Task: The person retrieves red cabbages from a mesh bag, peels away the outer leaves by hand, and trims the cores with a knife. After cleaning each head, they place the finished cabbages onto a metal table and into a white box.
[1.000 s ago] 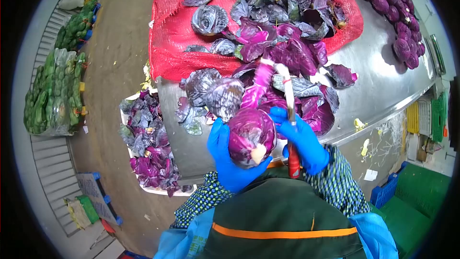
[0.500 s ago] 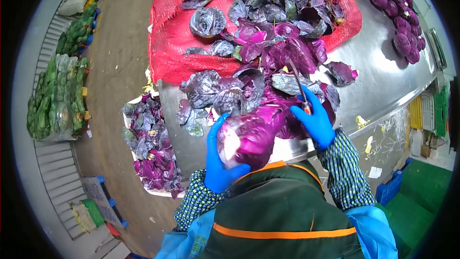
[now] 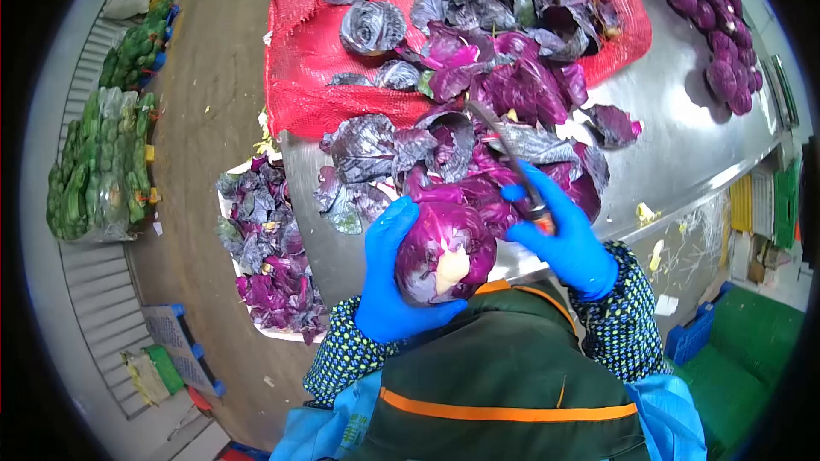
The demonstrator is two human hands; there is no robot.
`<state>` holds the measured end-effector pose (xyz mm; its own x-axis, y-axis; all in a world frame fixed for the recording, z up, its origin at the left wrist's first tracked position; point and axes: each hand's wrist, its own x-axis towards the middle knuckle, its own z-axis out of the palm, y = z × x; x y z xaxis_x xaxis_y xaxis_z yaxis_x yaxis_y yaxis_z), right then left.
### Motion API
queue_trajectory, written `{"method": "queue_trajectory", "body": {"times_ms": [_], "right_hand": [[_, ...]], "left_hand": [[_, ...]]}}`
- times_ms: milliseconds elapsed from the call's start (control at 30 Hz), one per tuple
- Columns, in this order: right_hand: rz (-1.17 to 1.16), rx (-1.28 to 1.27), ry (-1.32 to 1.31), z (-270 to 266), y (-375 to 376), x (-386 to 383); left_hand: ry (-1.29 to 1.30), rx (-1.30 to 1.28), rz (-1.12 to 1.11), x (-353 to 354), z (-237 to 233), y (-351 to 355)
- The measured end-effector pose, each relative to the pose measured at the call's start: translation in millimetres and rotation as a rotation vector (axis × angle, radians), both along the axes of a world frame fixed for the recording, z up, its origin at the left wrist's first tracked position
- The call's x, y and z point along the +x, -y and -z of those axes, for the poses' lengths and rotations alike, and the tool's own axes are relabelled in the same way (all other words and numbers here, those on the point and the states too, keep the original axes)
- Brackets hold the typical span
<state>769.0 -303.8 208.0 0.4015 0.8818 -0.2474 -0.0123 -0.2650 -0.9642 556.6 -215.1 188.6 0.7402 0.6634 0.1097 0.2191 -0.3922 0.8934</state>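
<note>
Left hand: Your left hand (image 3: pixel 389 282), in a blue glove, is wrapped around a red cabbage (image 3: pixel 446 252). The fingers curl under it and the thumb runs up its left side.
Red cabbage: You hold it clear of the table, close against your green apron (image 3: pixel 504 358). The pale cut stalk end faces up towards you.
Right hand: Your right hand (image 3: pixel 568 243), also in a blue glove, is closed on the handle of a knife (image 3: pixel 504 147). It sits just to the right of the cabbage. Whether the fingertips touch the head cannot be told.
Knife: The blade runs up and away from your right hand, slanting left over the trimmings. It is not in the cabbage.
Loose leaves (image 3: pixel 384 149): A heap of purple outer leaves lies on the table just beyond both hands.
Table (image 3: pixel 683 145): The surface is steel. Its bare part lies beyond and to the right of your right hand.
Red mesh sack (image 3: pixel 299 60): It is spread out past the leaf heap, with untrimmed heads and more leaves lying on it.
Trimmed heads (image 3: pixel 726 77): A row of them lies well beyond and to the right of your right hand, along the far side of the table.
Crate (image 3: pixel 265 256): It stands on the floor to the left of your left hand and is filled with discarded purple leaves.
Bagged greens (image 3: pixel 98 162): They are stacked well to the left of the crate.
</note>
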Motion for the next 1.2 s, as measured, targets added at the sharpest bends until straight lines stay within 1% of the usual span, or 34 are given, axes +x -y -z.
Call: {"method": "queue_trajectory", "body": {"times_ms": [33, 100, 133, 167, 233, 267, 300, 333, 367, 433, 467, 500, 567, 633, 667, 700, 733, 767, 800, 833, 867, 900, 933, 967, 1000, 1033, 1067, 1100, 1133, 1167, 1200], "right_hand": [[-0.014, 0.198, 0.17, 3, -6, -13], [-0.293, 0.12, 0.129, 8, -21, -2], [-0.198, -0.171, -0.178, 3, -34, 5], [-0.027, -0.144, -0.21, 16, -40, 7], [0.025, -0.24, -0.412, 7, -38, 23], [0.015, -0.24, -0.41, 9, -33, 28], [0.006, -0.24, -0.408, 10, -27, 28], [0.038, -0.253, -0.379, 8, -23, 24], [-0.025, -0.255, -0.375, 7, -20, 22], [-0.102, -0.061, -0.325, 4, -15, 5], [-0.141, 0.056, -0.351, 8, -15, -4], [-0.197, 0.128, -0.301, 9, -17, -10], [-0.218, 0.19, -0.091, 21, -17, -21], [-0.203, 0.187, -0.298, 19, -19, -32], [-0.125, -0.116, -0.525, -5, -18, -28], [-0.189, -0.12, -0.637, 2, -16, -14], [-0.152, -0.12, -0.767, 14, -12, -6], [-0.114, -0.123, -0.898, 28, -8, -1], [-0.139, -0.126, -1.118, 38, -11, 5], [-0.099, -0.144, -1.202, 43, -18, -1], [-0.187, -0.059, -1.061, 42, -19, -6], [-0.282, 0.027, -0.918, 42, -20, -11], [-0.122, 0.008, -0.562, 68, -14, -28], [-0.138, 0.011, -0.564, 64, -10, -19], [-0.227, -0.102, -0.842, 56, -4, -3], [-0.319, -0.217, -1.118, 46, -3, 6], [-0.071, -0.379, -0.834, 30, -3, 0], [-0.057, -0.317, -0.715, 36, 4, 7], [-0.021, -0.249, -0.732, 40, 8, 14], [0.022, -0.18, -0.741, 40, 10, 20], [0.034, -0.152, -0.618, 31, 10, 21]], "left_hand": [[-0.006, -0.002, 0.017, -3, 4, -2], [0.128, -0.284, 0.073, -5, 15, -5], [0.297, -0.532, 0.072, -2, 20, -6], [0.474, -0.808, -0.007, -2, 31, 1], [0.658, -1.324, -0.298, 1, 17, 16], [0.797, -1.315, -0.383, 7, 29, 14], [0.805, -1.297, -0.399, 6, 27, 13], [0.856, -1.433, -0.354, 5, 24, 11], [0.904, -1.572, -0.3, 4, 22, 8], [0.866, -1.532, -0.265, 5, 22, 5], [0.875, -1.528, -0.254, 6, 21, 5], [0.886, -1.523, -0.242, 8, 19, 6], [0.873, -1.519, -0.272, 10, 16, 6], [0.862, -1.514, -0.3, 14, 7, 8], [0.754, -1.227, -0.261, 17, -2, 11], [0.646, -0.946, -0.218, 20, -6, 12], [0.285, -1.099, -0.459, 15, 12, -11], [0.288, -1.112, -0.448, 0, 6, -18], [0.179, -0.503, -0.278, -16, -7, -22], [0.069, 0.103, -0.101, -22, -21, -20], [0.061, 0.024, -0.132, -8, -36, -17], [0.065, 0.022, -0.14, 5, -34, -18], [0.189, -0.161, 0.002, 16, -30, -20], [0.31, -0.338, 0.144, 21, -26, -23], [0.326, -0.635, 0.055, 20, -12, -26], [0.336, -1.009, -0.014, 25, 10, -29], [0.557, -1.331, -0.063, 32, 10, -21], [0.784, -1.651, -0.113, 37, 10, -12], [0.78, -1.702, -0.105, 39, 12, -11], [0.774, -1.696, -0.097, 44, 11, -10], [0.752, -1.725, -0.114, 51, 9, -8]]}}
